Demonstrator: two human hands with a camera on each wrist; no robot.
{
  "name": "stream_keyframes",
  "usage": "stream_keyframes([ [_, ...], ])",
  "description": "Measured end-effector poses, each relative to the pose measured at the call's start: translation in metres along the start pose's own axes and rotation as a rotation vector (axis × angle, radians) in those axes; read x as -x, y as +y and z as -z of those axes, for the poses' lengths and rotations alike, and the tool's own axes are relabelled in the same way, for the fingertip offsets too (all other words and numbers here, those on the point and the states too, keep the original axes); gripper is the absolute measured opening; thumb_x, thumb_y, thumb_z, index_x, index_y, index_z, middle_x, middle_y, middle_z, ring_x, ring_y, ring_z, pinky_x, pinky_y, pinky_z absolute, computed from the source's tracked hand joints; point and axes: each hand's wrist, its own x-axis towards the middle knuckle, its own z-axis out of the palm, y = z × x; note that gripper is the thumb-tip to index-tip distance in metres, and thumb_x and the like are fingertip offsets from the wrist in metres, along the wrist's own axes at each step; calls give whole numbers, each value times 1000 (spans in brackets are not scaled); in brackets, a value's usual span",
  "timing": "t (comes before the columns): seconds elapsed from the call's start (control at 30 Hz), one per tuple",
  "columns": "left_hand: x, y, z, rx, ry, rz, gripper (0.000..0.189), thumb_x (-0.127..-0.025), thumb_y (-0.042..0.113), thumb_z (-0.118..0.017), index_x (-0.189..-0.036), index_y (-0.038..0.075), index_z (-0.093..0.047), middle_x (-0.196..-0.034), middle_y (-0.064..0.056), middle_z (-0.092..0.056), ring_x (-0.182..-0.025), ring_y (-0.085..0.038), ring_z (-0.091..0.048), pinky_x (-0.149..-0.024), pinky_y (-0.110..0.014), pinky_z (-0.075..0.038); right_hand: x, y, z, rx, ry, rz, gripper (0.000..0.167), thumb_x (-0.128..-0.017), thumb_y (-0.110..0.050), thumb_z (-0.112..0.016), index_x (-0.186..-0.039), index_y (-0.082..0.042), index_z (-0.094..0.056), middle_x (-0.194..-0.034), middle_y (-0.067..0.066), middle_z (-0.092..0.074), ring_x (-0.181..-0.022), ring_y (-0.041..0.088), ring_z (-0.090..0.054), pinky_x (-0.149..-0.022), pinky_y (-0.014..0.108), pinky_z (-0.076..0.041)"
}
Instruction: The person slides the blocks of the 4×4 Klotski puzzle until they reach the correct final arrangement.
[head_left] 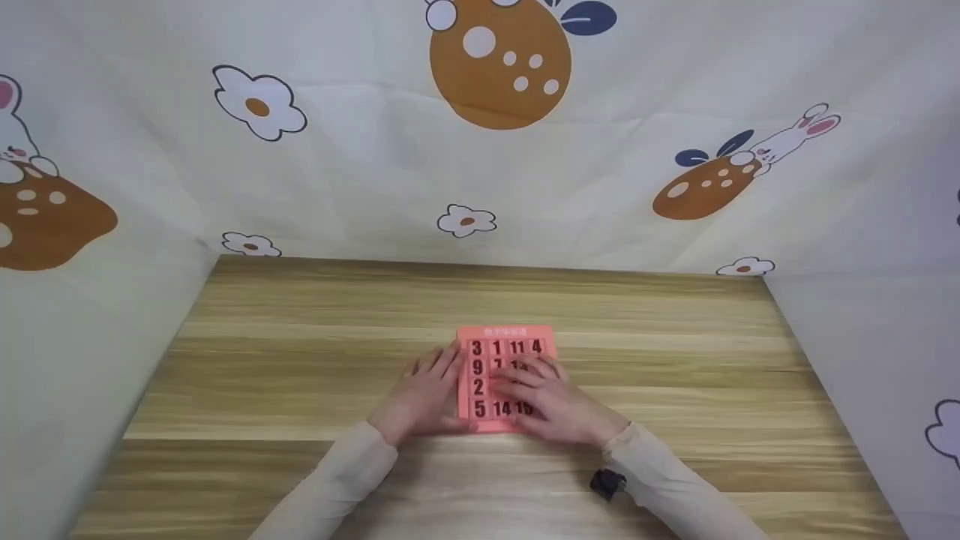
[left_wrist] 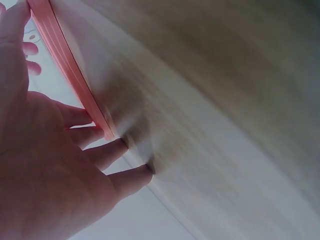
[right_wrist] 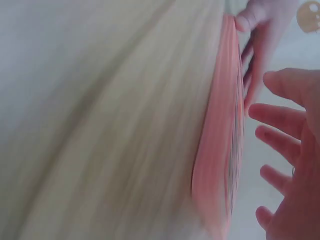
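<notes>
A pink number slide puzzle (head_left: 505,331) lies flat on the wooden table, its square tiles printed with black numbers. My left hand (head_left: 416,394) rests at its left side, fingers fairly straight along the edge and thumb at the near left corner. In the left wrist view, the fingertips (left_wrist: 120,145) meet the pink edge and the tabletop beside it. Over the tiles on the right stretches my right hand (head_left: 555,405), fingers spread and slightly bent, covering several numbers. From the right wrist, the puzzle (right_wrist: 215,145) shows edge-on, with those fingers just above its face.
Wood-grain tabletop (head_left: 300,337) surrounds the puzzle. Pale fabric (head_left: 360,165) with flowers, rabbits and orange fruit shapes hangs behind the table and along both sides. A small black object (head_left: 606,484) sits beside the right sleeve cuff.
</notes>
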Motion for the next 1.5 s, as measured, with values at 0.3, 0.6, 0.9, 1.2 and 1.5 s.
stream_keyframes([
  [0.3,-2,1,-1,1,9,-7,111,-78,68,-64,-153,2,-18,-160,-14,-11,-143,-38,-17,-112,-59,-18,-3,-9,-2,14,-55,2,45,-97,-35,-54,-138,-17,-54,-144,2,-48,-139,31,-30,-112,62,-13],
  [0.6,0,-1,0,-1,-5,17,112,-77,70,-63,-154,3,-17,-160,-13,-9,-143,-37,-15,-113,-58,-15,-12,-8,3,31,-6,-32,37,-95,-29,-58,-127,-13,-63,-135,5,-56,-136,29,-35,-111,60,-19],
  [0.9,0,-1,-1,11,2,-3,110,-78,67,-64,-153,1,-18,-160,-14,-10,-143,-38,-16,-113,-58,-17,-27,-5,-3,50,-54,-34,50,-97,-35,-55,-140,-10,-51,-146,8,-45,-139,32,-29,-112,59,-18],
  [1.2,1,-2,0,26,1,14,110,-78,67,-65,-153,1,-18,-160,-14,-11,-143,-37,-16,-112,-60,-18,-33,-5,1,-61,-62,-16,44,-96,-30,-57,-135,-10,-56,-143,8,-48,-139,31,-30,-113,58,-16],
  [1.5,-1,0,-1,19,-26,30,111,-78,68,-64,-154,4,-16,-161,-12,-8,-144,-36,-13,-113,-58,-16,-41,-1,-3,-119,-103,-170,54,-98,-34,-53,-146,-11,-44,-154,6,-34,-145,29,-12,-115,57,-4],
])
